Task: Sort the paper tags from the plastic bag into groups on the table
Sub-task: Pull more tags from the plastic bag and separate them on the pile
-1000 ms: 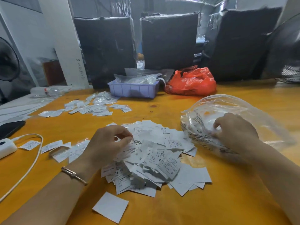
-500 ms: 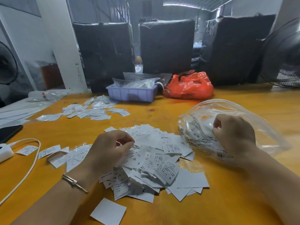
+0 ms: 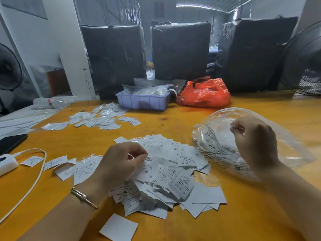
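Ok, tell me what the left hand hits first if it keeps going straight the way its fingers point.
Probably the loose heap of white printed paper tags: the left hand has curled fingertips already at its edge, pointing right.

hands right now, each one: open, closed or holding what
Left hand: fingers curled, pinching a tag from the pile of paper tags.
Right hand: gripping the clear plastic bag.

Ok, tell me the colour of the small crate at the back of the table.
Pale lavender-blue plastic crate, clearest in the head view.
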A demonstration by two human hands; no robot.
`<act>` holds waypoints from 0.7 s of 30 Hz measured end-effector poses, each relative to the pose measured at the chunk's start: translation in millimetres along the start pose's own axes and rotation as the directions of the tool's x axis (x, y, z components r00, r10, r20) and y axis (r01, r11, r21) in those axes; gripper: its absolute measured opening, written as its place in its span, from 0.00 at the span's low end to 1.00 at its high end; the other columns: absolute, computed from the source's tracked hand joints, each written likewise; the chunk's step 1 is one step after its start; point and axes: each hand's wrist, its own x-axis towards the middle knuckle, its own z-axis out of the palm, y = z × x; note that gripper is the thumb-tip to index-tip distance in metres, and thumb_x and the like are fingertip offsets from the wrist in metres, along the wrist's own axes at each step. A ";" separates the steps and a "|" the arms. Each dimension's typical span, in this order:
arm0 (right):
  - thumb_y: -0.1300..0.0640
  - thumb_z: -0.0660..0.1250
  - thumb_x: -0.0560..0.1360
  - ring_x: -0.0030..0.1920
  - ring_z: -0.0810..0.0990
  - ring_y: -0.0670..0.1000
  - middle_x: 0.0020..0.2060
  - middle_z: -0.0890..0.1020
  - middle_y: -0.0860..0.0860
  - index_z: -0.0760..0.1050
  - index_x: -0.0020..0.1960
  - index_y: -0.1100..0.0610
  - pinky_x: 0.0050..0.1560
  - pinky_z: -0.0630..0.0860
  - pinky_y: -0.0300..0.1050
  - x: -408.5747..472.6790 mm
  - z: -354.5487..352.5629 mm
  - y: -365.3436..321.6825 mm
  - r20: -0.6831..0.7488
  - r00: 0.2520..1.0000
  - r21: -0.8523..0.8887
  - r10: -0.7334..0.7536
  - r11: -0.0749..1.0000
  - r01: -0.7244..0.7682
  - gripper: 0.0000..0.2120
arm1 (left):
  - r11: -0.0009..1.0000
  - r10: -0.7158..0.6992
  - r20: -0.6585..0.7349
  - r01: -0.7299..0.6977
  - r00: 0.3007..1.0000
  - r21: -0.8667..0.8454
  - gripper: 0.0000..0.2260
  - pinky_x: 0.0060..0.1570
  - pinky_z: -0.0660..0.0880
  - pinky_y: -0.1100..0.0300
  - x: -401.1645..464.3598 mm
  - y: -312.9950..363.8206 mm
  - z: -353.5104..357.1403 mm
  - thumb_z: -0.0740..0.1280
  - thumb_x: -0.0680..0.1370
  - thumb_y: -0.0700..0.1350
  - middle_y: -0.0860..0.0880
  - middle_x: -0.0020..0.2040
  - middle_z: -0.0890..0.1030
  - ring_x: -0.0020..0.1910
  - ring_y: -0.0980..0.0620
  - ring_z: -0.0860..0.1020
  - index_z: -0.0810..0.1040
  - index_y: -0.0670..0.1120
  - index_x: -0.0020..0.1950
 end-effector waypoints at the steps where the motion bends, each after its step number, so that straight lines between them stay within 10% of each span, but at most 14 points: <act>1: 0.71 0.72 0.69 0.40 0.81 0.64 0.38 0.84 0.62 0.82 0.43 0.67 0.41 0.77 0.52 0.2 -0.9 -1.6 -0.036 0.999 0.017 -0.015 1.000 0.016 0.03 | 1.000 0.001 0.000 -0.001 1.000 -0.002 0.07 0.41 0.74 0.72 0.0 0.0 0.2 0.73 0.76 0.41 0.60 0.38 0.83 0.43 0.63 0.80 0.84 0.55 0.43; 8: 0.66 0.72 0.72 0.32 0.78 0.54 0.33 0.83 0.57 0.81 0.42 0.64 0.37 0.73 0.43 -3.6 -8.9 -23.8 -0.160 0.986 0.181 -0.038 0.981 0.067 0.01 | 0.999 0.024 0.002 -0.024 1.000 -0.023 0.08 0.43 0.75 0.70 -0.8 0.1 -0.1 0.73 0.75 0.41 0.61 0.39 0.83 0.43 0.62 0.80 0.84 0.55 0.43; 16: 0.62 0.73 0.72 0.28 0.79 0.41 0.28 0.81 0.48 0.82 0.40 0.60 0.30 0.75 0.35 -20.3 -3.5 -52.0 0.097 0.995 0.430 -0.031 0.902 -0.014 0.03 | 0.998 0.022 0.015 -0.021 1.000 -0.054 0.08 0.44 0.76 0.68 -0.4 2.6 -0.8 0.73 0.76 0.41 0.59 0.40 0.83 0.44 0.62 0.80 0.83 0.55 0.44; 21: 0.59 0.70 0.74 0.27 0.79 0.47 0.27 0.80 0.48 0.81 0.38 0.60 0.28 0.78 0.52 -31.8 4.9 -65.0 0.243 0.961 0.500 -0.129 0.866 -0.010 0.07 | 0.998 0.027 0.025 -0.026 0.999 -0.049 0.08 0.44 0.77 0.67 0.4 6.0 -1.4 0.72 0.76 0.41 0.60 0.41 0.83 0.44 0.63 0.80 0.83 0.55 0.45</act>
